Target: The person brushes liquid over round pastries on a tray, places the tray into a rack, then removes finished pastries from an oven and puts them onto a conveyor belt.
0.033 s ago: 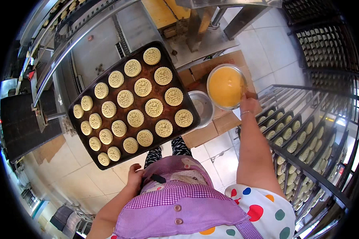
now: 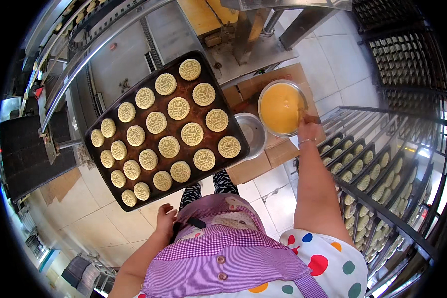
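Left hand (image 2: 165,214) under a dark tray (image 2: 115,196) of round moulded cakes (image 2: 191,133), right hand (image 2: 309,132) at a bowl of yellow liquid (image 2: 281,108).

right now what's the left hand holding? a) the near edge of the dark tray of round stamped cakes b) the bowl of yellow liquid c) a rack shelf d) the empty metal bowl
a: the left hand grips the near edge of the dark tray loaded with round stamped cakes, while the right hand is over at the bowl of yellow liquid.
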Motion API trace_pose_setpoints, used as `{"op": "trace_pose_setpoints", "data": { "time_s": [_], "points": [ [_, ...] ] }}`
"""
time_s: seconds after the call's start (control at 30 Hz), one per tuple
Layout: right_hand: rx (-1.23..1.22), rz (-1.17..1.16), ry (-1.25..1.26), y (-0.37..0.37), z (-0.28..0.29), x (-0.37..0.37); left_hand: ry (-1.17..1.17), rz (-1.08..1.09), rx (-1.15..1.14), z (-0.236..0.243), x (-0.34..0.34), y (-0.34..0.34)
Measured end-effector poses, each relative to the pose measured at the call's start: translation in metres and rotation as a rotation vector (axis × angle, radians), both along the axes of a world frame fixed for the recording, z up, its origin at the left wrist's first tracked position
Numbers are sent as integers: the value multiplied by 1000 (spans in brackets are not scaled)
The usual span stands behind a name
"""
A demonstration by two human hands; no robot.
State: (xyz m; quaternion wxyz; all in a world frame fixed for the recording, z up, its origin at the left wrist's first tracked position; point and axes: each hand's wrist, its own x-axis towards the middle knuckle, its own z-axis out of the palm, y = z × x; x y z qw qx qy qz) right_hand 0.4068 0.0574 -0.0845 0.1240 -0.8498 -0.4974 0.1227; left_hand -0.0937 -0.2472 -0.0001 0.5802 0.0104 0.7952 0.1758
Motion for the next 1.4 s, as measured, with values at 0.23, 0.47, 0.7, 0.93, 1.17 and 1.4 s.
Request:
{"op": "trace_pose_setpoints", "data": {
  "time_s": [0.23,0.47,0.7,0.93,1.17,1.4],
  "points": [
    [294,-577,1266,-9,5,-41,-152,734,279,-12,-29,4],
    [188,-173,816,-33,16,-86,-309,980,351,-29,-40,13],
    [-40,12,662,-71,42,-69,-223,943,277,-25,-33,15],
    [-32,-63,1367,-23,143,-282,-296,751,134,12,-43,12],
    [-101,146,1482,2,108,-505,-389,166,167,7,-95,-49],
    [106,331,1111,39,82,-501,-130,170,160,14,-132,-76]
  ]
}}
